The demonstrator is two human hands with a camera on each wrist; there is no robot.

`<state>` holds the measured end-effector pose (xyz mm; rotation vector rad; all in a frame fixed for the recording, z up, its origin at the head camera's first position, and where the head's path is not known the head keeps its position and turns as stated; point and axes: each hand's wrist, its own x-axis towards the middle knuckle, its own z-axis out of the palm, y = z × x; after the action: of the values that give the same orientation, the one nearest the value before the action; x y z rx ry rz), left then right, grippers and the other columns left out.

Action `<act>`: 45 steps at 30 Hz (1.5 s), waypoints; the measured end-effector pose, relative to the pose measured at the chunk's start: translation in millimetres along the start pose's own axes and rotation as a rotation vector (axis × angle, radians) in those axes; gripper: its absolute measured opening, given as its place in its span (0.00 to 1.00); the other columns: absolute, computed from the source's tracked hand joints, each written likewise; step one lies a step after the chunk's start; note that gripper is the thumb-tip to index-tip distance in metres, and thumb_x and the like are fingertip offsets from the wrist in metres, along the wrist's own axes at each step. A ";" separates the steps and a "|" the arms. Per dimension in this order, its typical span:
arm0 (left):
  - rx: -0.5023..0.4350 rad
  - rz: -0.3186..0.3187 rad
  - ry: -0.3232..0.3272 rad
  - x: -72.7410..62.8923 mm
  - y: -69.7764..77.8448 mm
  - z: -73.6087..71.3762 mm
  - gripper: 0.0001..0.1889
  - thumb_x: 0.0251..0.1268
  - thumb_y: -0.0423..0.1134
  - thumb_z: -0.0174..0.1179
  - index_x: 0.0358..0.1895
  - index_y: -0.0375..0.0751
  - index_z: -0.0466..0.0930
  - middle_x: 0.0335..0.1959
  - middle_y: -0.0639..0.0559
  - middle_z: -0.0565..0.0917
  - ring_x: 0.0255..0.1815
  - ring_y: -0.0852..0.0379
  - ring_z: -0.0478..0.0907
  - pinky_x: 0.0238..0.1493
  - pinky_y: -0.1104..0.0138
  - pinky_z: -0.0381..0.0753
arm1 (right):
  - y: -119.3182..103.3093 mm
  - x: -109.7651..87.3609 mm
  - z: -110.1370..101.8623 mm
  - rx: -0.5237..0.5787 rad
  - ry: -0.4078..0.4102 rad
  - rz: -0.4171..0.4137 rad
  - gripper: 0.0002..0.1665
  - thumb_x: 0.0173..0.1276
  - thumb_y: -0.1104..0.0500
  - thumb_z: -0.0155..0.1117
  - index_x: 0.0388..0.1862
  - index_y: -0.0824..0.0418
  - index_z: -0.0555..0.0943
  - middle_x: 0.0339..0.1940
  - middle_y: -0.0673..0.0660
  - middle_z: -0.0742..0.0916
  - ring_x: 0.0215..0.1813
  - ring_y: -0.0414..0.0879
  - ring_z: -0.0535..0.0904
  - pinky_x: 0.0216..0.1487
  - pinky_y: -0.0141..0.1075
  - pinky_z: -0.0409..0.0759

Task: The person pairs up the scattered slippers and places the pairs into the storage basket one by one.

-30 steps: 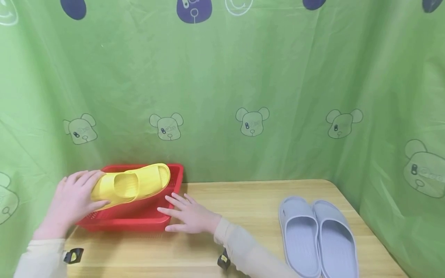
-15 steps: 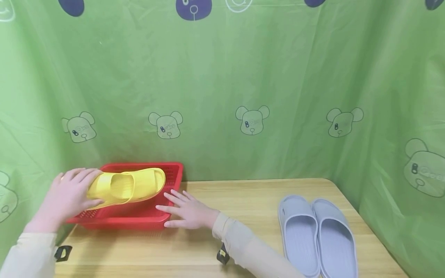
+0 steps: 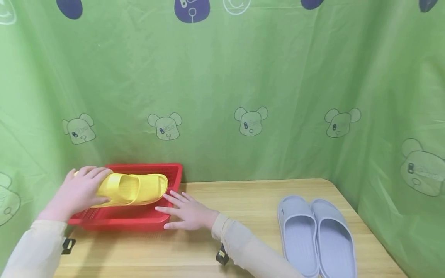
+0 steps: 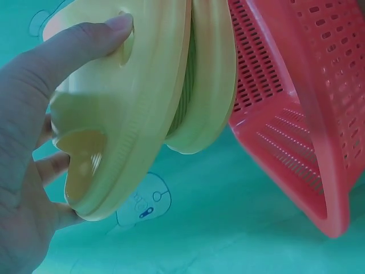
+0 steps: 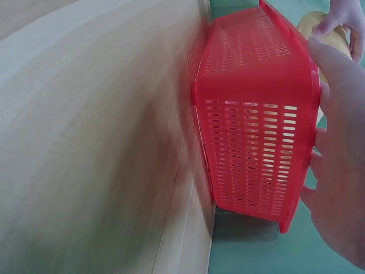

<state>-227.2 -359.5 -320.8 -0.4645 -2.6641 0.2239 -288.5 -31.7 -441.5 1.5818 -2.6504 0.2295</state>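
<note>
A pair of yellow slippers [image 3: 147,190] is in my left hand [image 3: 78,193], above the red plastic basket [image 3: 139,223] in the head view. The left wrist view shows the thumb on the near slipper [image 4: 131,108] and the fingers curled round its edge; the second slipper [image 4: 214,85] lies against it. My right hand [image 3: 191,211], fingers spread and mostly straight, is at the basket's right rim. From the right wrist view, its fingertips touch or nearly touch that rim. Whether the slippers rest on the basket's floor cannot be told.
Two grey slippers [image 3: 316,235] stand side by side on the wooden table [image 3: 243,200], to the right. A green curtain [image 3: 222,77] with bear prints hangs behind and along both sides. The basket sits at the table's back left.
The yellow slippers have come down and levelled out over the basket. My left hand shifted a little left, then back right. The right hand has hardly moved.
</note>
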 end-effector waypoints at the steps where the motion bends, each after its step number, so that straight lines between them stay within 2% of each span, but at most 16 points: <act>1: -0.006 -0.002 -0.017 2.0 0.9 0.3 0.46 0.35 0.55 0.78 0.62 0.40 0.73 0.58 0.39 0.79 0.58 0.34 0.70 0.54 0.29 0.61 | -0.1 0.0 -0.1 0.003 -0.001 0.001 0.38 0.71 0.27 0.37 0.76 0.26 0.43 0.83 0.50 0.48 0.83 0.49 0.35 0.80 0.55 0.43; 9: -0.022 -0.005 -0.095 14.0 4.0 6.9 0.44 0.38 0.53 0.77 0.63 0.40 0.72 0.60 0.40 0.78 0.61 0.35 0.68 0.57 0.27 0.58 | 1.5 0.8 -1.0 -0.016 -0.018 0.006 0.41 0.68 0.25 0.40 0.75 0.24 0.40 0.83 0.50 0.48 0.83 0.48 0.34 0.80 0.54 0.43; 16: -0.046 -0.001 -0.120 20.0 5.9 15.0 0.44 0.38 0.51 0.77 0.64 0.38 0.72 0.60 0.40 0.78 0.61 0.35 0.68 0.57 0.26 0.58 | 2.9 1.3 0.7 -0.001 -0.025 0.002 0.41 0.67 0.24 0.41 0.75 0.24 0.41 0.82 0.46 0.44 0.83 0.47 0.33 0.80 0.54 0.43; 25: -0.050 -0.003 -0.139 25.8 4.8 24.6 0.44 0.38 0.52 0.77 0.63 0.38 0.73 0.60 0.39 0.78 0.61 0.34 0.68 0.57 0.26 0.58 | 1.3 1.2 0.0 0.034 -0.028 0.001 0.41 0.67 0.25 0.43 0.75 0.24 0.43 0.83 0.50 0.48 0.83 0.47 0.34 0.80 0.54 0.43; 45: -0.083 -0.016 -0.192 37.5 7.1 31.3 0.45 0.38 0.54 0.76 0.64 0.40 0.73 0.61 0.39 0.78 0.61 0.34 0.70 0.55 0.28 0.63 | 0.2 -0.8 0.2 0.046 -0.020 -0.001 0.43 0.66 0.26 0.47 0.76 0.25 0.45 0.83 0.52 0.49 0.83 0.52 0.38 0.80 0.55 0.44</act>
<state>-270.8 -342.2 -336.2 -0.4693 -2.8726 0.1613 -288.2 -30.9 -441.8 1.6071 -2.6781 0.2773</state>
